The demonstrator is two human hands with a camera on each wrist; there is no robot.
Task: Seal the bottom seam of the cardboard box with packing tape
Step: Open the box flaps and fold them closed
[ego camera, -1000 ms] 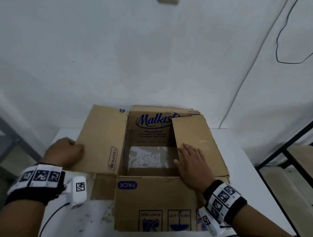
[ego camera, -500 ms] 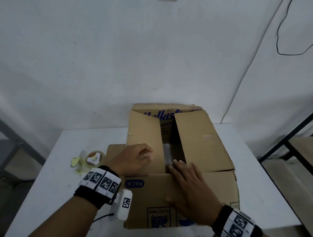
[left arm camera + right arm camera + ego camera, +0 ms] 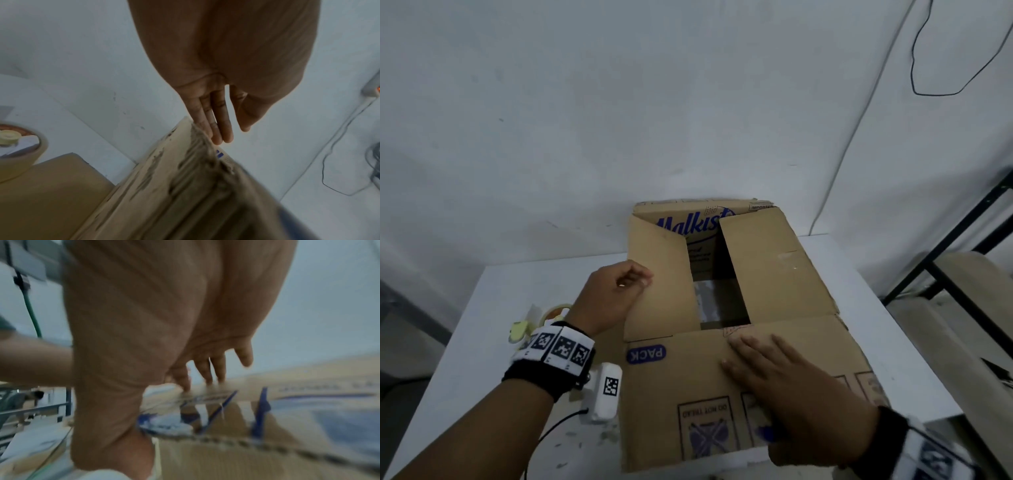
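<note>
A brown cardboard box (image 3: 774,274) printed "Malkist" stands on the white table (image 3: 510,394) with its flaps partly folded inward and a gap in the middle. My left hand (image 3: 619,291) is at the outer edge of the left flap (image 3: 661,284). In the left wrist view its straight fingers (image 3: 218,129) touch that flap's edge (image 3: 191,162). My right hand (image 3: 767,366) lies flat on the near flap (image 3: 681,383), fingers spread (image 3: 205,373). A roll of packing tape (image 3: 556,310) lies left of the box, partly hidden behind my left wrist, and the left wrist view shows the roll (image 3: 20,155) too.
A small yellow object (image 3: 517,330) lies beside the tape. A white wall rises close behind the table, with a black cable (image 3: 914,68) hanging on it. To the right of the table stand a black metal frame (image 3: 945,260) and a wooden bench (image 3: 969,308).
The left flap has swung from wide open to over the box. My right hand left the right flap and now lies on the near flap. My left hand drew back to the left flap's edge.
</note>
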